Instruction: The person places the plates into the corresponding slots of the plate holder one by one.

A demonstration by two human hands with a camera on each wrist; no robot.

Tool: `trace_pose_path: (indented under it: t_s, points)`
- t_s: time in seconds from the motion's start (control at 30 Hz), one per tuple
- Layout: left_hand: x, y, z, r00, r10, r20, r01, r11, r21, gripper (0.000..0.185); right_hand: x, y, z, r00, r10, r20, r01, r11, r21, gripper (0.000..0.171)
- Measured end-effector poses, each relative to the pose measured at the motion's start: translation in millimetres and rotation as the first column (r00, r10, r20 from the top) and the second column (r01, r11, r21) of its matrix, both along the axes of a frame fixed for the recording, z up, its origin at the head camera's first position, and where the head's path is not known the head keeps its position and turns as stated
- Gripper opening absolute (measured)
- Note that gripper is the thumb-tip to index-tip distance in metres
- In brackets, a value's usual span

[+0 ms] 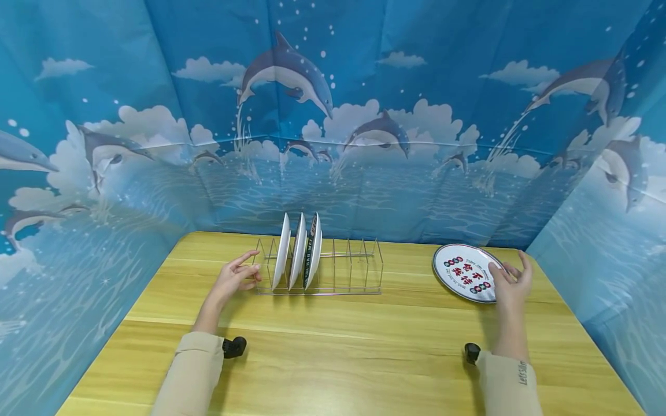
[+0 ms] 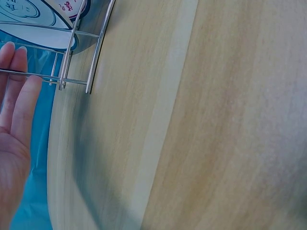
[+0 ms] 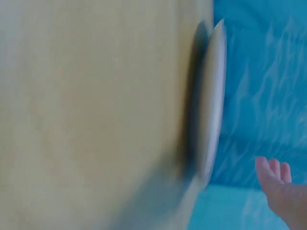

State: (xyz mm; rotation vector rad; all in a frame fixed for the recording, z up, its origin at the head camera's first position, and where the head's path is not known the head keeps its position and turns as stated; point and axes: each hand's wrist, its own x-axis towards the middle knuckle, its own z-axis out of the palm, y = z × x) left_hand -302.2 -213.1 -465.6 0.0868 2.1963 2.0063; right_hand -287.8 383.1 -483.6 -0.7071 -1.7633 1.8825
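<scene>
A wire plate rack (image 1: 356, 292) stands on the table, with a few white plates (image 1: 281, 254) upright in its left slots; one has a dark lettered rim. My left hand (image 1: 236, 277) is at the rack's left end, fingers fairly straight. In the left wrist view its fingertips (image 2: 34, 80) are right at an end wire. Flat on the right lies a round plate (image 1: 460, 271) with red characters and a dark rim. My right hand (image 1: 512, 286) is over that plate's right edge with thumb and fingers spread; the right wrist view has the hand (image 3: 283, 191) apart from the plate (image 3: 213, 105).
The wooden table (image 1: 333, 352) reaches back to a blue dolphin-print curtain (image 1: 333, 185), which also hangs along both sides. Several slots at the rack's right hold no plates. Black wrist mounts (image 1: 235, 346) stick out from both sleeves.
</scene>
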Motion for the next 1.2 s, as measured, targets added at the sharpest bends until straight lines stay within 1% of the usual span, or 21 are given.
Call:
trace_pose_path:
  t_s: [0.03,0.07,0.13,0.23,0.27,0.33,0.43,0.5,0.57,0.67,0.83,0.93,1.0,1.1,1.2]
  points:
    - [0.1,-0.1,0.0,1.000,-0.001,-0.002,0.001,1.000,0.000,0.061,0.4,5.7,-3.5,1.000,-0.015,0.024,0.015,1.000,-0.005,0.079]
    - [0.1,-0.2,0.0,1.000,0.001,-0.002,-0.001,1.000,0.000,0.061,2.5,8.1,-4.2,0.998,-0.023,0.059,0.022,1.000,0.011,0.079]
    - [0.6,0.0,0.5,1.000,0.004,0.000,-0.004,1.000,0.004,0.062,8.1,9.3,-3.2,0.991,-0.020,0.129,0.014,0.999,0.051,0.080]
    - [0.8,-0.2,0.2,1.000,0.011,0.001,-0.011,1.000,0.004,0.061,20.9,-0.3,6.3,0.980,0.025,0.199,-0.048,0.992,0.115,0.083]
    - [0.9,-0.2,0.0,1.000,0.013,0.001,-0.013,1.000,0.002,0.061,23.8,-3.6,8.9,0.974,0.046,0.222,-0.074,0.990,0.119,0.083]
    - [1.1,0.0,0.0,1.000,0.016,-0.001,-0.016,1.000,-0.002,0.061,25.7,-6.7,10.8,0.964,0.101,0.248,-0.118,0.991,0.057,0.087]
    - [0.9,0.3,-0.3,1.000,0.017,0.002,-0.017,1.000,-0.005,0.061,25.3,-7.0,10.5,0.950,0.156,0.270,-0.147,0.988,-0.053,0.091]
    - [0.5,0.7,-0.5,1.000,0.018,0.006,-0.018,1.000,0.002,0.061,24.0,-5.3,8.5,0.945,0.171,0.279,-0.143,0.983,-0.119,0.091]
    - [-0.1,1.0,-0.6,1.000,0.019,0.008,-0.019,1.000,0.006,0.061,23.5,-3.0,5.8,0.941,0.174,0.290,-0.139,0.981,-0.139,0.089]
    - [-1.2,1.4,-0.9,1.000,0.010,-0.007,-0.010,1.000,0.007,0.061,22.4,0.5,2.0,0.936,0.164,0.311,-0.108,0.976,-0.190,0.081]
    - [-2.0,1.5,-1.8,0.999,-0.004,-0.036,0.004,1.000,0.005,0.059,20.7,4.4,0.3,0.938,0.131,0.322,-0.040,0.961,-0.273,0.070]
    - [-2.3,2.0,-2.8,0.999,-0.007,-0.047,0.007,1.000,0.011,0.058,20.6,7.7,-0.8,0.939,0.145,0.313,-0.038,0.945,-0.324,0.069]
    - [-2.8,2.2,-3.7,0.999,-0.009,-0.051,0.010,1.000,0.009,0.059,21.8,10.3,-1.7,0.942,0.172,0.290,-0.058,0.930,-0.364,0.071]
    - [-3.7,2.6,-4.2,0.999,-0.009,-0.050,0.009,1.000,0.011,0.059,24.7,14.4,-3.7,0.947,0.228,0.226,-0.119,0.903,-0.413,0.073]
    - [-4.6,2.7,-4.5,0.999,-0.006,-0.054,0.007,1.000,0.012,0.059,28.1,17.0,-5.5,0.951,0.270,0.155,-0.181,0.885,-0.429,0.075]
